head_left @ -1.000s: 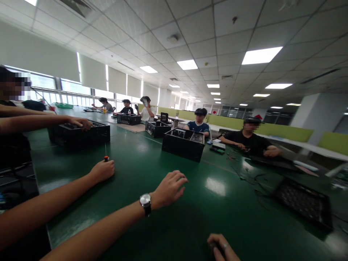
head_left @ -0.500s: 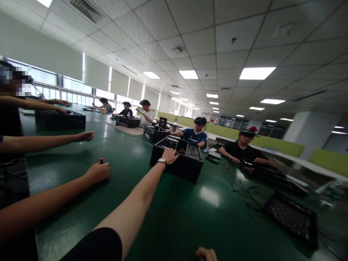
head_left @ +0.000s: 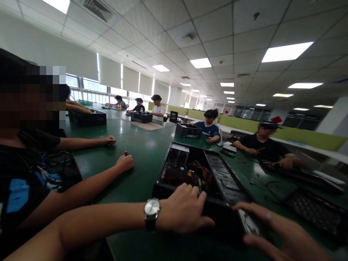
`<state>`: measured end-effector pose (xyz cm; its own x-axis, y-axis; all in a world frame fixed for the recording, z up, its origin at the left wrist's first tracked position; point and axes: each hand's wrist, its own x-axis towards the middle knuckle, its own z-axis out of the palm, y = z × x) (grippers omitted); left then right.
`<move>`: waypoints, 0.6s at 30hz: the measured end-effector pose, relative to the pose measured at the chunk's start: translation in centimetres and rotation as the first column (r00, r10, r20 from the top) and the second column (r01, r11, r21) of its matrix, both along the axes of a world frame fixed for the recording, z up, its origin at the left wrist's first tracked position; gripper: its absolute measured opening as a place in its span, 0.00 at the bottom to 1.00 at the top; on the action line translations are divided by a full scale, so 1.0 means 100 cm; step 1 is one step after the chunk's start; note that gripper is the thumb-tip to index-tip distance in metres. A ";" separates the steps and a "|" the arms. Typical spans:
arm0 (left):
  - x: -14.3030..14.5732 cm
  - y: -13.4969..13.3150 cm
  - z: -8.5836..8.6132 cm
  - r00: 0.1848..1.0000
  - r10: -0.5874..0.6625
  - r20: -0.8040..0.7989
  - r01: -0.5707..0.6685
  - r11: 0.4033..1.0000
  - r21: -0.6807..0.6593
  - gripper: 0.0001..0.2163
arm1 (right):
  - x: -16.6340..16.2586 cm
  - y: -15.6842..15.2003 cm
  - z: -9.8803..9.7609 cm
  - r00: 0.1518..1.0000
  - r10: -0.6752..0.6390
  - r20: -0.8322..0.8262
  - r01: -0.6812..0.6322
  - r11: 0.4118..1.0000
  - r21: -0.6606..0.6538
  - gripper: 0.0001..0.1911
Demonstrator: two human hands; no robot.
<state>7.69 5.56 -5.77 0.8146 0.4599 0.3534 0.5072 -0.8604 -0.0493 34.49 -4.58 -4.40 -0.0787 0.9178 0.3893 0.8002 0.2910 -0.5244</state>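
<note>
A black computer case lies on the table close in front of me, with its top side uncovered. Inside it I see a power supply, coloured cables and metal drive bays. My left hand, with a watch on its wrist, has its fingers hooked over the near edge of the case. At the near right corner, my right hand has thumb and fingers around a shiny part of the case. Its fingertips are somewhat blurred.
On my left a co-worker's hand holds a screwdriver upright. A black perforated panel and loose cables lie at right on the green table. Across from me, people sit near more computer cases.
The computer case has come across the table towards me with my left hand on its edge. My right hand has risen from the bottom of the view to the case's corner.
</note>
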 end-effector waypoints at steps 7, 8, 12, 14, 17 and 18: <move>-0.051 -0.027 0.069 0.948 -0.302 -0.096 0.262 0.917 -0.302 0.16 | -0.079 0.077 0.044 0.587 0.191 0.787 -0.079 0.981 -0.179 0.17; -0.047 -0.010 0.066 0.962 -0.243 -0.125 0.202 0.942 -0.269 0.16 | -0.085 0.085 0.036 0.519 0.207 0.829 -0.045 0.976 -0.215 0.18; -0.018 0.045 0.028 0.890 -0.105 -0.444 -0.011 0.968 -0.250 0.31 | -0.097 0.102 0.010 0.448 0.258 0.856 0.008 0.956 -0.292 0.21; -0.006 0.054 0.007 0.823 -0.091 -0.561 -0.085 0.956 -0.280 0.38 | -0.100 0.105 0.005 0.446 0.278 0.851 0.008 0.949 -0.314 0.22; 0.003 0.052 -0.009 0.795 -0.054 -0.604 -0.154 0.946 -0.286 0.41 | -0.104 0.108 0.003 0.473 0.312 0.824 -0.004 0.936 -0.352 0.24; 0.003 0.050 -0.009 0.804 -0.046 -0.593 -0.153 0.948 -0.280 0.40 | -0.105 0.110 0.001 0.488 0.323 0.811 -0.003 0.930 -0.368 0.25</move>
<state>8.00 10.60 -6.72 0.7879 0.5102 -0.3449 0.5108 -0.8542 -0.0967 23.98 6.44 -4.28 -0.3812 0.8969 -0.2242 0.8474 0.4360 0.3032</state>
